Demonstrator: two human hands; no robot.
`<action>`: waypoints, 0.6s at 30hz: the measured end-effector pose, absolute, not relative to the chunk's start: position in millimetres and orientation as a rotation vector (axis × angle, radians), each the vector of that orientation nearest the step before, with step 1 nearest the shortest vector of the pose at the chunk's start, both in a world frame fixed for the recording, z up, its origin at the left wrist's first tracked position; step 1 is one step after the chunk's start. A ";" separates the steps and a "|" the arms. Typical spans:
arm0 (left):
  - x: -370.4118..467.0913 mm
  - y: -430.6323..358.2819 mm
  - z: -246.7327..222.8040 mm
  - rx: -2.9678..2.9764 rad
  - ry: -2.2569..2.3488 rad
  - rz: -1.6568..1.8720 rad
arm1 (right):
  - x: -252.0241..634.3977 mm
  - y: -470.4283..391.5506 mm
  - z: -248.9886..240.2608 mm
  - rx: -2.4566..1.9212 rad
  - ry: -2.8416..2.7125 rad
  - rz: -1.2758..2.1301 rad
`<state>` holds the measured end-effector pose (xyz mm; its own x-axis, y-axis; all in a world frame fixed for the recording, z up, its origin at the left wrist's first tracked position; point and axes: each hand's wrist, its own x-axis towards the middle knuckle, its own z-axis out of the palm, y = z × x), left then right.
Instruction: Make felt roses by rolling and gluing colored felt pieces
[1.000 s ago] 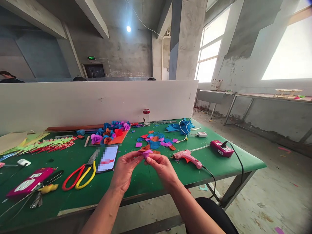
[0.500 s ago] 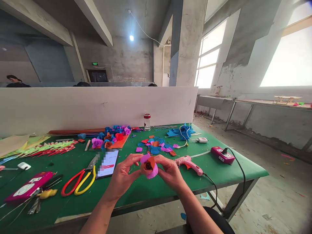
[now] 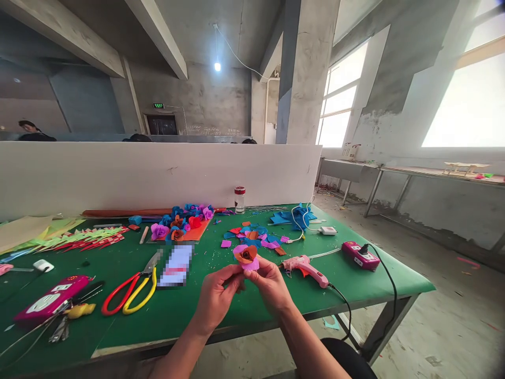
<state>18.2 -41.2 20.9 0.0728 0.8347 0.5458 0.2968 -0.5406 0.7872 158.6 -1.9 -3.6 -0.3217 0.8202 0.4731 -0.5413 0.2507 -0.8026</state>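
Observation:
A paper flower [image 3: 248, 256] with orange-brown inner petals and purple and pink outer ones is held up over the near edge of the green table. My right hand [image 3: 272, 287] pinches it from the right, thumb and fingers at its lower petals. My left hand [image 3: 219, 295] is closed at the flower's lower left side, fingers curled at its base; what lies inside the fingers is hidden. Just beyond the flower are scattered blue, purple and orange paper pieces [image 3: 252, 238]. To the right of my right hand lies a pink glue gun [image 3: 305, 267].
Red-and-yellow-handled scissors [image 3: 134, 287] and a phone [image 3: 175, 266] lie left. Finished paper flowers [image 3: 183, 221] are heaped behind them. A lidded glass jar [image 3: 239, 200] stands by the white partition [image 3: 158, 171]. Power strips [image 3: 360, 256] with cords sit on both sides.
The flower has moved slightly right and up and tilted. My left hand has shifted right and down, its fingers now curled beneath the petals; my right hand grips lower on the flower.

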 end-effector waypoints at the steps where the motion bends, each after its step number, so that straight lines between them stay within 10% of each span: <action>1: 17.3 -40.1 19.6 1.892 1.121 1.503 | 158.7 -1.5 -3.9 -0.277 -1.280 1.441; 18: 17.1 -40.7 21.5 1.861 1.264 1.323 | 169.7 2.5 1.0 -0.507 -1.210 1.460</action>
<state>17.1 -40.7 21.5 0.0851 0.9001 0.4274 0.3859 -0.4252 0.8187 169.7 2.5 1.0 -0.2896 0.9074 0.3044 -0.4675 0.1434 -0.8723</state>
